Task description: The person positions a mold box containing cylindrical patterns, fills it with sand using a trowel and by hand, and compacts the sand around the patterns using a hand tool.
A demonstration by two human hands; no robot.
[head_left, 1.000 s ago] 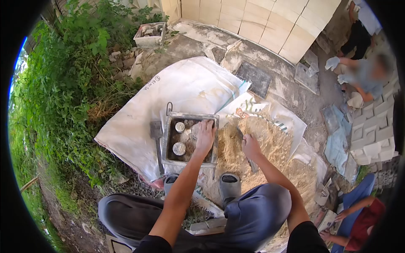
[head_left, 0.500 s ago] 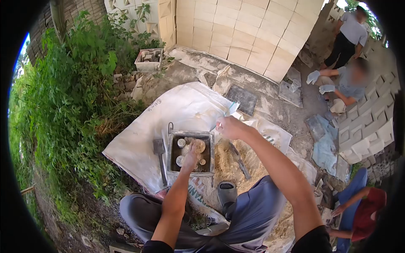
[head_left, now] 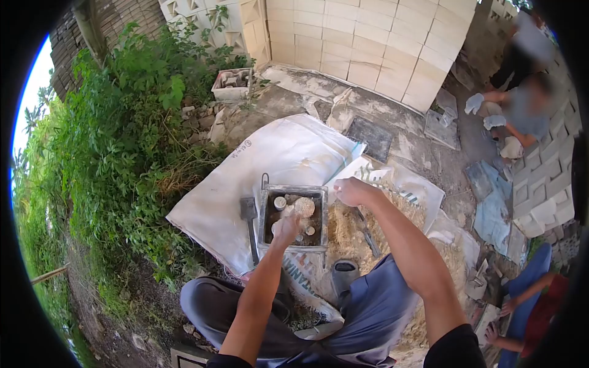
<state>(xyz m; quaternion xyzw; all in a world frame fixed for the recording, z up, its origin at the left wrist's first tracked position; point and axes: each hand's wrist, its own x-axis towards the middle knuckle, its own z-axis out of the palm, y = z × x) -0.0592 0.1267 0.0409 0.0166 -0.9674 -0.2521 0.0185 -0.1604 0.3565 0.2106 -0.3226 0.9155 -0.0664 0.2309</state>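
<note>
Box (head_left: 294,189) on sacking (head_left: 270,162) holds round pieces (head_left: 304,207); left hand (head_left: 286,231) is at them, grip unclear; right hand (head_left: 351,192) hovers beside it, curled closed.

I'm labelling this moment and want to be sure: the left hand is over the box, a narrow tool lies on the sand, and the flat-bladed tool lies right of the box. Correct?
One thing is wrong: the flat-bladed tool lies left of the box, as the head view shows. The left hand is over the box, and the narrow tool lies on the sand.
</note>
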